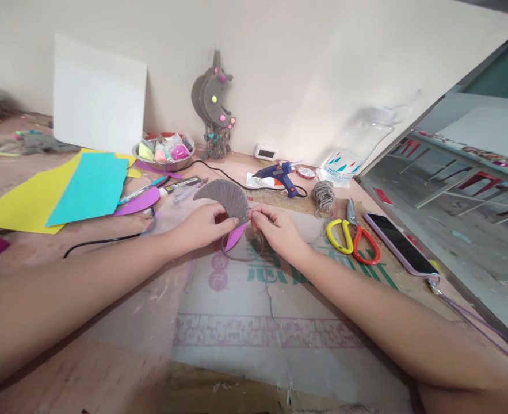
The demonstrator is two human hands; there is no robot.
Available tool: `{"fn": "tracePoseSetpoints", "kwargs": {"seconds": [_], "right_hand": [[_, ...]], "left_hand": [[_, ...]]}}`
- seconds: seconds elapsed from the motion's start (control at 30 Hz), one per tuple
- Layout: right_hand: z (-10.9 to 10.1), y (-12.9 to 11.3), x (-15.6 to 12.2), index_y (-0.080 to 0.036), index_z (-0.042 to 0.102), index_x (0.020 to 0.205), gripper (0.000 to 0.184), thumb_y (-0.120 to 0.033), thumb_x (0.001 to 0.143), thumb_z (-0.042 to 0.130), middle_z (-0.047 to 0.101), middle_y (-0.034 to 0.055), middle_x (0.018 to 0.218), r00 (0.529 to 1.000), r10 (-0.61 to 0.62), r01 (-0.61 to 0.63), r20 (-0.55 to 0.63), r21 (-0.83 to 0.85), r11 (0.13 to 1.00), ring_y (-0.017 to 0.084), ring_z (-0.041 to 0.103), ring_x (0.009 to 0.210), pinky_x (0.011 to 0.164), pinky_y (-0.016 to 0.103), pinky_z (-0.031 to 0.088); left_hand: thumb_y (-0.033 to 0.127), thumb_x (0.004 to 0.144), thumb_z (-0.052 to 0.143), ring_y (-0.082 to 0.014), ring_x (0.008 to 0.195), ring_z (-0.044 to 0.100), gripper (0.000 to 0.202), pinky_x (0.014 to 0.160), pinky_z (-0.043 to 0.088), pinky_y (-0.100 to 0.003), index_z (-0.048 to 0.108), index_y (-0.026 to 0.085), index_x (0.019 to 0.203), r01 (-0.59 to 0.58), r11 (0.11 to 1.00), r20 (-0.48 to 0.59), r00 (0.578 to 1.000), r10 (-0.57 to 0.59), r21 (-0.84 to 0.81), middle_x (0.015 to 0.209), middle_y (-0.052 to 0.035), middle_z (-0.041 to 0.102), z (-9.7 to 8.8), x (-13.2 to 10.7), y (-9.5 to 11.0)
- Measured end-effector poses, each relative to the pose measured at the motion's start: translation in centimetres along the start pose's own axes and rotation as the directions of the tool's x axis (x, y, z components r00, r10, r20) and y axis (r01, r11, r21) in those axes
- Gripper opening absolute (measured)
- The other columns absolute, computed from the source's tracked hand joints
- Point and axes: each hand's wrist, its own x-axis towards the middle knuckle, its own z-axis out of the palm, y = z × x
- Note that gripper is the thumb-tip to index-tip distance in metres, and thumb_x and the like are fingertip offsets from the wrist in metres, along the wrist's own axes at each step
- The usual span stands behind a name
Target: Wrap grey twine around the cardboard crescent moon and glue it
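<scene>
A crescent (223,195) wound with grey yarn is held over the middle of the table, and a bare purple piece (235,237) shows at its lower end. My left hand (213,224) grips the crescent from the left, thumb across its face. At its right edge, the fingers of my right hand (273,224) are pinched together, seemingly on the grey yarn; the strand between the fingertips is too thin to make out clearly. Below both hands is a thin round loop (243,256), whose material I cannot tell. A loose grey strand (270,296) trails over the printed plastic sheet (236,305).
Scissors (352,236), a phone (403,244) and a yarn ball (324,196) lie right. Behind are a blue glue gun (279,175), a small clock (266,152) and a bowl (165,164). A decorated moon hanging (214,103) leans on the wall. Coloured sheets (92,187) lie left.
</scene>
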Motion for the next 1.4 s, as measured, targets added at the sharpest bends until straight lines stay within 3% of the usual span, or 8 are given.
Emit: {"fn": "tracePoseSetpoints", "kwargs": {"seconds": [0.17, 0.3, 0.43, 0.63, 0.8, 0.87, 1.1, 1.4], "right_hand": [[-0.4, 0.0, 0.2, -0.017, 0.059, 0.084, 0.026, -0.039, 0.088, 0.046, 0.053, -0.0018, 0.065, 0.997, -0.028, 0.028, -0.065, -0.005, 1.0, 0.011, 0.046, 0.058, 0.056, 0.024, 0.038], [-2.0, 1.1, 1.1, -0.017, 0.062, 0.092, 0.016, -0.028, 0.086, 0.052, 0.063, 0.0046, 0.085, 0.969, -0.217, 0.174, -0.117, -0.298, 0.939, 0.016, 0.057, 0.077, 0.071, 0.029, 0.045], [-3.6, 2.8, 2.0, -0.016, 0.066, 0.102, 0.025, -0.03, 0.082, 0.061, 0.063, 0.0108, 0.101, 0.953, -0.299, 0.268, 0.048, -0.591, 0.761, 0.023, 0.057, 0.097, 0.087, 0.038, 0.044], [-3.5, 3.4, 2.0, -0.015, 0.068, 0.091, 0.025, -0.026, 0.092, 0.046, 0.064, 0.0107, 0.092, 0.953, -0.249, 0.294, 0.173, -0.729, 0.618, 0.022, 0.058, 0.088, 0.08, 0.035, 0.044], [-3.2, 3.1, 1.4, -0.019, 0.059, 0.096, 0.027, -0.027, 0.096, 0.034, 0.063, 0.0038, 0.072, 0.963, -0.216, 0.081, -0.159, -0.595, 0.8, 0.017, 0.057, 0.065, 0.063, 0.029, 0.042], [-3.0, 2.7, 1.0, -0.02, 0.056, 0.101, 0.027, -0.031, 0.097, 0.032, 0.063, 0.0038, 0.075, 0.938, -0.283, 0.136, -0.2, -0.537, 0.832, 0.018, 0.058, 0.067, 0.063, 0.03, 0.043], [-2.0, 1.2, 0.1, -0.016, 0.052, 0.12, 0.032, -0.031, 0.096, 0.037, 0.062, 0.0126, 0.104, 0.89, -0.438, 0.417, 0.128, -0.621, 0.664, 0.023, 0.059, 0.095, 0.08, 0.037, 0.047], [-1.9, 1.7, 0.1, -0.014, 0.052, 0.123, 0.038, -0.035, 0.097, 0.034, 0.063, 0.0128, 0.104, 0.876, -0.44, 0.437, 0.197, -0.708, 0.555, 0.024, 0.059, 0.098, 0.081, 0.037, 0.048]], "left_hand": [[0.039, 0.08, 0.047, -0.0131, 0.057, 0.044, 0.032, 0.054, 0.031, -0.027, 0.045, 0.018, 0.056, 0.017, 0.997, 0.01, 1.0, -0.016, -0.071, 0.056, 0.0025, 0.045, -0.1, 0.1, 0.0], [0.04, 0.081, 0.048, -0.0142, 0.061, 0.049, 0.031, 0.056, 0.036, -0.026, 0.048, 0.018, 0.059, 0.075, 0.982, -0.019, 0.997, -0.079, -0.175, 0.061, 0.0019, 0.051, -0.2, 0.1, -0.2], [0.04, 0.08, 0.049, -0.0149, 0.062, 0.05, 0.031, 0.055, 0.036, -0.026, 0.048, 0.019, 0.057, 0.083, 0.98, -0.022, 0.996, -0.088, -0.181, 0.06, 0.0015, 0.051, -0.3, 0.0, -0.2], [0.041, 0.081, 0.048, -0.0149, 0.062, 0.05, 0.035, 0.058, 0.036, -0.027, 0.049, 0.018, 0.055, 0.068, 0.99, -0.019, 0.997, -0.071, -0.123, 0.058, 0.0015, 0.05, -0.2, 0.1, -0.2], [0.044, 0.081, 0.047, -0.0151, 0.061, 0.052, 0.035, 0.057, 0.036, -0.028, 0.05, 0.018, 0.057, 0.078, 0.99, -0.027, 0.996, -0.082, -0.116, 0.059, 0.0015, 0.051, -0.2, 0.1, -0.2], [0.044, 0.081, 0.048, -0.0152, 0.061, 0.051, 0.035, 0.056, 0.036, -0.028, 0.048, 0.019, 0.057, 0.077, 0.989, -0.03, 0.996, -0.081, -0.125, 0.059, 0.0016, 0.051, -0.2, 0.1, -0.3], [0.04, 0.081, 0.047, -0.0148, 0.059, 0.05, 0.034, 0.057, 0.035, -0.028, 0.049, 0.018, 0.055, 0.072, 0.993, -0.027, 0.997, -0.075, -0.096, 0.056, 0.0014, 0.051, -0.2, 0.3, -0.3], [0.043, 0.081, 0.046, -0.0159, 0.06, 0.05, 0.035, 0.056, 0.035, -0.028, 0.05, 0.018, 0.057, 0.098, 0.991, -0.025, 0.995, -0.101, -0.086, 0.058, 0.0006, 0.051, -0.2, 0.2, 0.0]]}}
